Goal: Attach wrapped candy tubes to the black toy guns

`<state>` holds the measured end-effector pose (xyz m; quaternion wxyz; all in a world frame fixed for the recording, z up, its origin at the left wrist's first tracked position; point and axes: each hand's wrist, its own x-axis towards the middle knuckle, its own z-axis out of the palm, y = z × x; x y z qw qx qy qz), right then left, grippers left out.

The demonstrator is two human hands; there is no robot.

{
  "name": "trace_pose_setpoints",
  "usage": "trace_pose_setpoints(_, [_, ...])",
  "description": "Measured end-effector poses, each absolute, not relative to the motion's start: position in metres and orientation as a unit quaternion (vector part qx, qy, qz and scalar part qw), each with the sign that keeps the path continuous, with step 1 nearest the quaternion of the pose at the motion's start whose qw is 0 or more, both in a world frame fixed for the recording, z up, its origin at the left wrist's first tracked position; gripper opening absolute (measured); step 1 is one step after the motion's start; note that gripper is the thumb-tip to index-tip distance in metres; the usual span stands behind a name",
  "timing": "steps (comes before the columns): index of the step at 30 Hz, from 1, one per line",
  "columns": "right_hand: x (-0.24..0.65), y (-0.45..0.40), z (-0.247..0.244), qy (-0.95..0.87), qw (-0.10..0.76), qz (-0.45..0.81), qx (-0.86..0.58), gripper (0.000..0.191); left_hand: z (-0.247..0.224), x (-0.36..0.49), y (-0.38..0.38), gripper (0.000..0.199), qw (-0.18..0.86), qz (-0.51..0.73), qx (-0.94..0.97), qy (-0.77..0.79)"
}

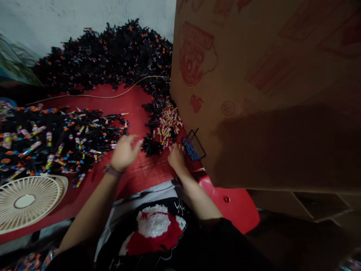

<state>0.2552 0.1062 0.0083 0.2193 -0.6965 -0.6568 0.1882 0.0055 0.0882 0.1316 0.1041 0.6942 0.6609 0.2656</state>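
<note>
My left hand (125, 153) is above the red tabletop, thumb and forefinger apart, nothing visible between them. Its fingertips point toward a small heap of black plastic toy pieces (152, 146) with orange and blue tips. At the near edge of a pile of small pink-and-yellow labelled tubes (169, 122) is my right hand (177, 156), fingers curled together. A pale pinkish bit shows at its fingertips, too small to make out. Just right of that hand sits a dark mesh basket (200, 145) holding small blue pieces.
A large printed cardboard box (254, 94) walls off the right side. Black toy pieces form a big mound (113, 56) against the wall, with a cable (98, 96) before it. Toys with labelled tubes (56, 139) cover the left, beside a cream fan grille (31, 201). A red stool (231, 207) stands below.
</note>
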Motion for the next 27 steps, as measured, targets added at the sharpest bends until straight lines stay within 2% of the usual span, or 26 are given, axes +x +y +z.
trace_pose_setpoints(2, [0.250, 0.110, 0.009, -0.653, 0.228, 0.211, -0.691, 0.034, 0.097, 0.046, 0.088, 0.048, 0.154, 0.208, 0.702, 0.664])
trace_pose_setpoints(4, [0.251, 0.119, 0.012, -0.658, 0.255, 0.244, -0.665, 0.042, 0.070, 0.068, 0.085, 0.051, 0.153, 0.147, 0.703, 0.679])
trace_pose_setpoints(8, [0.266, 0.142, 0.023, -0.682, 0.270, 0.253, -0.631, 0.034, 0.044, 0.063, 0.071, 0.055, 0.128, 0.122, 0.702, 0.690])
trace_pose_setpoints(11, [0.275, 0.154, 0.034, -0.714, 0.203, 0.220, -0.633, 0.028, 0.036, 0.042, 0.055, 0.047, 0.145, 0.174, 0.696, 0.682])
trace_pose_setpoints(14, [0.270, 0.156, 0.043, -0.713, 0.132, 0.186, -0.663, 0.032, 0.033, 0.024, 0.039, 0.039, 0.144, 0.258, 0.692, 0.659])
trace_pose_setpoints(18, [0.249, 0.149, 0.047, -0.702, 0.080, 0.161, -0.689, 0.032, 0.036, 0.012, 0.023, 0.035, 0.125, 0.338, 0.673, 0.646])
trace_pose_setpoints(23, [0.240, 0.143, 0.047, -0.703, 0.062, 0.189, -0.683, 0.031, 0.046, 0.006, 0.008, 0.034, 0.084, 0.408, 0.628, 0.657])
trace_pose_setpoints(27, [0.255, 0.143, 0.041, -0.706, 0.111, 0.238, -0.658, 0.030, 0.041, 0.001, -0.015, 0.030, 0.051, 0.483, 0.606, 0.630])
